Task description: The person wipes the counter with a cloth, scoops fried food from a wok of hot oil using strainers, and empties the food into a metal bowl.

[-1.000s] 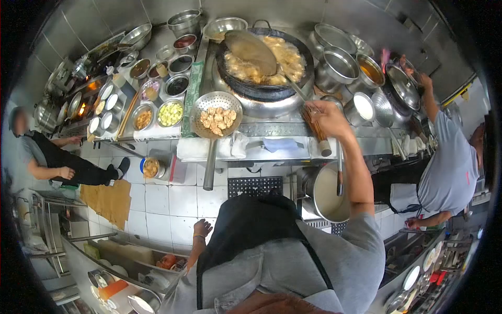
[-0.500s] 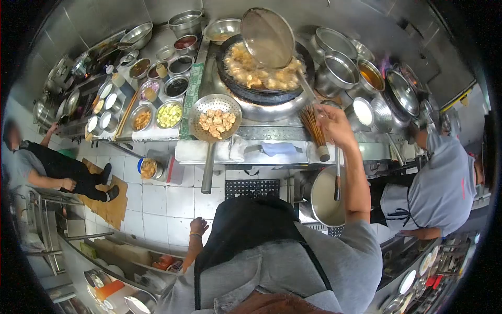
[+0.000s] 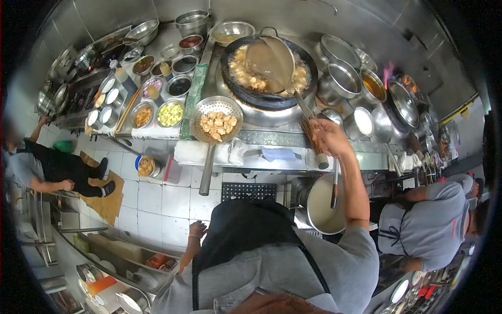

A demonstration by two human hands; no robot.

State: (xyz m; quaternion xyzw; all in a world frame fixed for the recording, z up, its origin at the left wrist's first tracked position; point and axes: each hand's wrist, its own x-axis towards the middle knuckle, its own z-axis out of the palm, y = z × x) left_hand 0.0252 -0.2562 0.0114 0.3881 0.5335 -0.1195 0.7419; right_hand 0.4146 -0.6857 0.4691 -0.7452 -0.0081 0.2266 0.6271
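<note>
My right hand grips the handle of a round mesh strainer. The strainer's bowl dips into a black wok of bubbling oil, among golden frying pieces. Just under that hand a bamboo wok brush lies at the counter edge. Left of the wok, browned chunks rest in a perforated ladle whose handle sticks out past the counter. My left hand hangs low at my side, empty, its fingers loosely apart.
Sauce pots and a bowl of chopped green vegetables crowd the left counter. Metal pots stand right of the wok, and a large pot sits below the counter. One co-worker stands at left, another at right.
The strainer has come down from above the wok into the oil among the frying pieces. My left hand still hangs at my side. The co-worker at right has shifted downward in view.
</note>
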